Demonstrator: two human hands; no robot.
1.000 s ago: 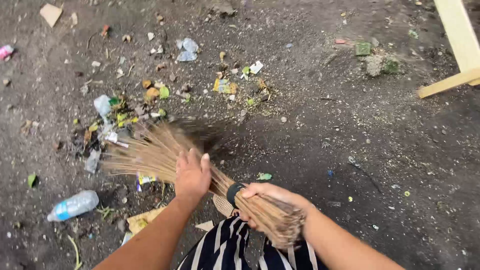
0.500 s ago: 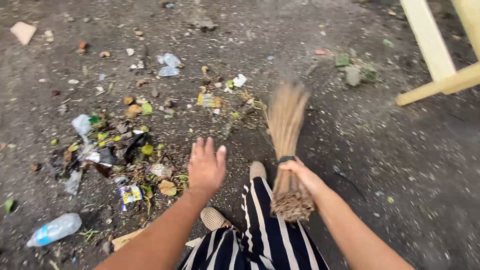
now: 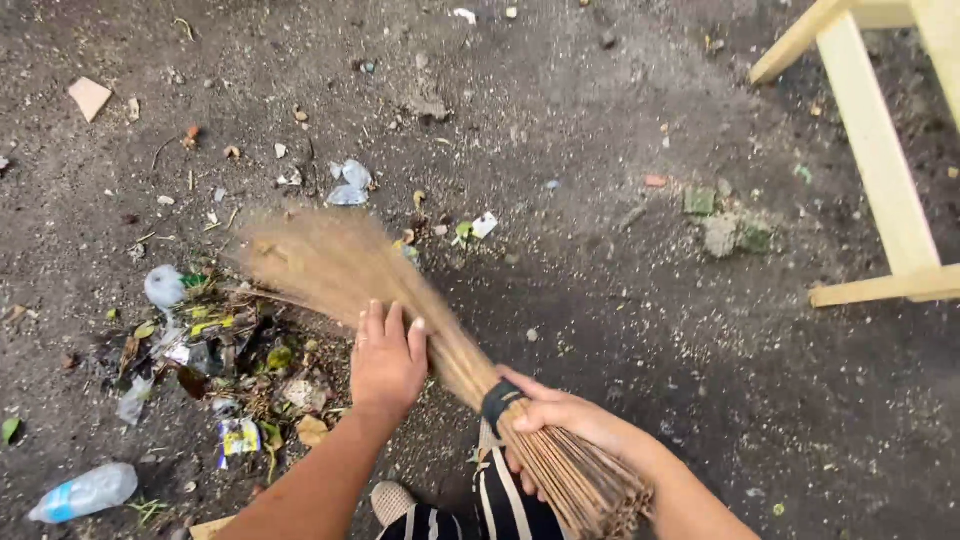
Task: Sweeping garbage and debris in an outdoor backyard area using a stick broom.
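Your right hand (image 3: 560, 420) is wrapped tight around the stick broom (image 3: 400, 300) just behind its black band (image 3: 497, 402); your left hand (image 3: 387, 360) lies open on the springy, light bristles. Hold near that band.

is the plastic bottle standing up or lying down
Lying down: the clear plastic bottle rests on its side on the dirt ground, left of the litter pile.
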